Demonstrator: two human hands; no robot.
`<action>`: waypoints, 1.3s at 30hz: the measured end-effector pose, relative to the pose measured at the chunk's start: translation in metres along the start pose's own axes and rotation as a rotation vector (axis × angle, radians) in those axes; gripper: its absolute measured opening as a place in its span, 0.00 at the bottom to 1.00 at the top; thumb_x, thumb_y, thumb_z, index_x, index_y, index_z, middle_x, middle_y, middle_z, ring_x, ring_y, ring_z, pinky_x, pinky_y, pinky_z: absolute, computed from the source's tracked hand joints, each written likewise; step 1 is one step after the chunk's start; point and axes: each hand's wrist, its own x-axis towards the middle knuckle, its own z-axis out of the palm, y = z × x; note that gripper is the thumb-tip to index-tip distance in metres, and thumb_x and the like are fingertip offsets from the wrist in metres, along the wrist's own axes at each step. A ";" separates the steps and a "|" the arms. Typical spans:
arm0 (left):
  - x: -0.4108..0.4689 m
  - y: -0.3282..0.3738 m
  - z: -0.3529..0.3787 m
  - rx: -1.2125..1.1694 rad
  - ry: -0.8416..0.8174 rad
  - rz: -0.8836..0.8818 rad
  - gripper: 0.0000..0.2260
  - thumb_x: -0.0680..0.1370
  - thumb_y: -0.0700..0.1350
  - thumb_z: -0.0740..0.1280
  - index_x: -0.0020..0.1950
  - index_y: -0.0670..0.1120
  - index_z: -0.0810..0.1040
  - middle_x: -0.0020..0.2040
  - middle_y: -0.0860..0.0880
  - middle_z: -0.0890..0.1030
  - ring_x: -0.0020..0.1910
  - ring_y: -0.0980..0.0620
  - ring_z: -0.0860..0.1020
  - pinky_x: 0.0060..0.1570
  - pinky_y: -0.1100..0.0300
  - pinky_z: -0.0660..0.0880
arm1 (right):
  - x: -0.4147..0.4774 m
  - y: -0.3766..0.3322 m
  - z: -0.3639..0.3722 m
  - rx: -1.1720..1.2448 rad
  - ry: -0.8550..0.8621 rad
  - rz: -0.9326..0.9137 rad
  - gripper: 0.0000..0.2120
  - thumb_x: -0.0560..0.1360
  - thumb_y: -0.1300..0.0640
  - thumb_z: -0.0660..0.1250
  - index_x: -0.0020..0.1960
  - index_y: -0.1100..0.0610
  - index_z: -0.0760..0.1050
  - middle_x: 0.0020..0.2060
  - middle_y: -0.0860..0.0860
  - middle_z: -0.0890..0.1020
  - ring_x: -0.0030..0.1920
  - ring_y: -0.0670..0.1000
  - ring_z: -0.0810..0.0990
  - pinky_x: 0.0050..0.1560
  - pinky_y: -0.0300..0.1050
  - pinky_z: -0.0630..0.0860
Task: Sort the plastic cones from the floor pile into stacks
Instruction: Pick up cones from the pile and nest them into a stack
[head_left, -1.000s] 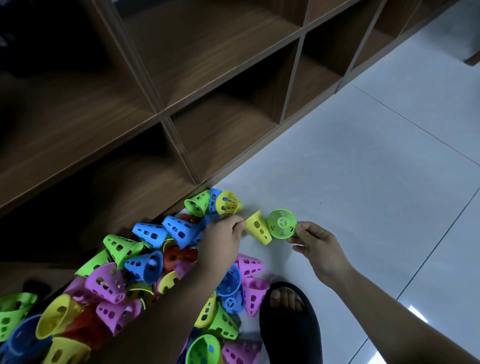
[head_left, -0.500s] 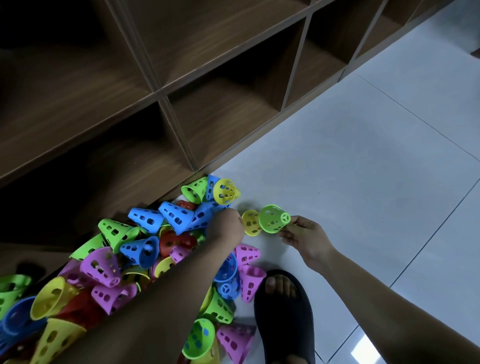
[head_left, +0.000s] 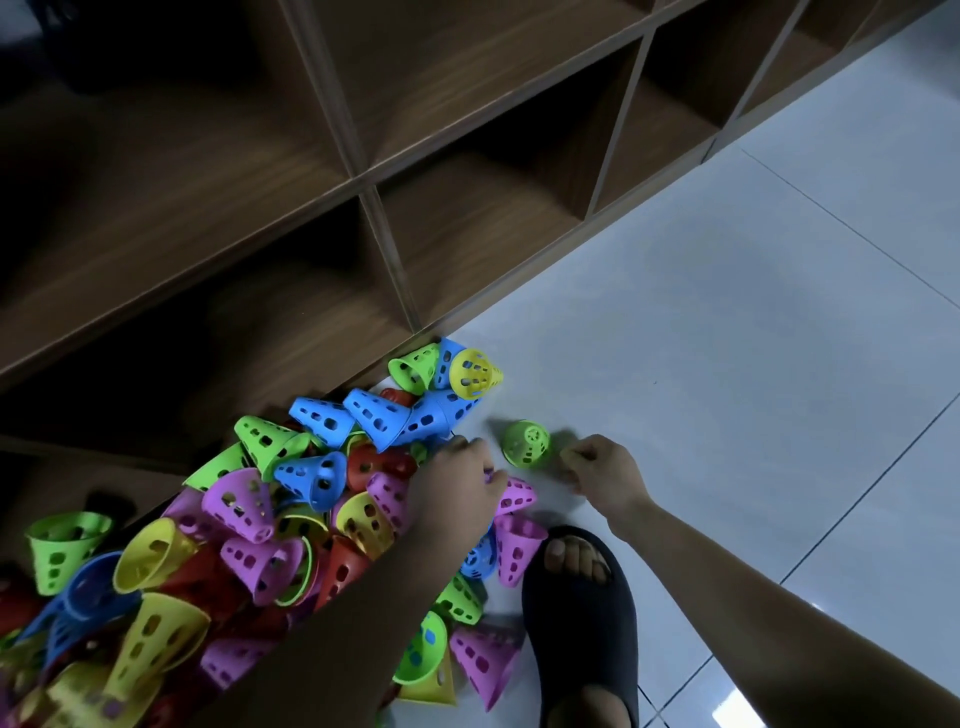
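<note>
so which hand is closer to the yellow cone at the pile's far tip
Left. The left hand is just below the yellow cone; the right hand sits farther right, past the lone green cone.

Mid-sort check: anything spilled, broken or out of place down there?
Nothing looks broken. The cones lie in a mixed-colour jumble against the shelf unit, many on their sides. One green cone sits alone on the tile floor between the left hand and right hand. A slippered foot is right beside the purple cones.

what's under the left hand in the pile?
A purple cone pokes out beside the left hand, and a blue cone shows from beneath the forearm. Whatever lies directly under the palm is covered.
</note>
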 end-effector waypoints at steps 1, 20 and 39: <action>-0.004 0.000 0.001 0.027 -0.007 -0.013 0.12 0.81 0.58 0.68 0.45 0.52 0.77 0.46 0.53 0.76 0.42 0.51 0.77 0.36 0.56 0.73 | -0.008 -0.001 -0.001 -0.126 0.016 -0.058 0.03 0.77 0.56 0.68 0.45 0.55 0.80 0.39 0.54 0.86 0.39 0.53 0.82 0.43 0.51 0.80; -0.030 -0.009 -0.012 -0.475 0.048 -0.260 0.12 0.82 0.53 0.70 0.42 0.48 0.82 0.33 0.52 0.81 0.30 0.54 0.78 0.29 0.59 0.70 | -0.079 0.023 0.025 -0.817 -0.257 -0.803 0.07 0.79 0.48 0.65 0.49 0.48 0.81 0.41 0.46 0.77 0.44 0.52 0.79 0.47 0.43 0.71; 0.020 0.023 0.003 -0.520 -0.086 -0.325 0.10 0.83 0.45 0.64 0.46 0.45 0.81 0.40 0.49 0.82 0.39 0.48 0.79 0.31 0.59 0.68 | -0.063 -0.051 -0.057 0.221 -0.162 -0.228 0.08 0.83 0.62 0.65 0.50 0.60 0.83 0.43 0.52 0.85 0.42 0.51 0.78 0.42 0.46 0.72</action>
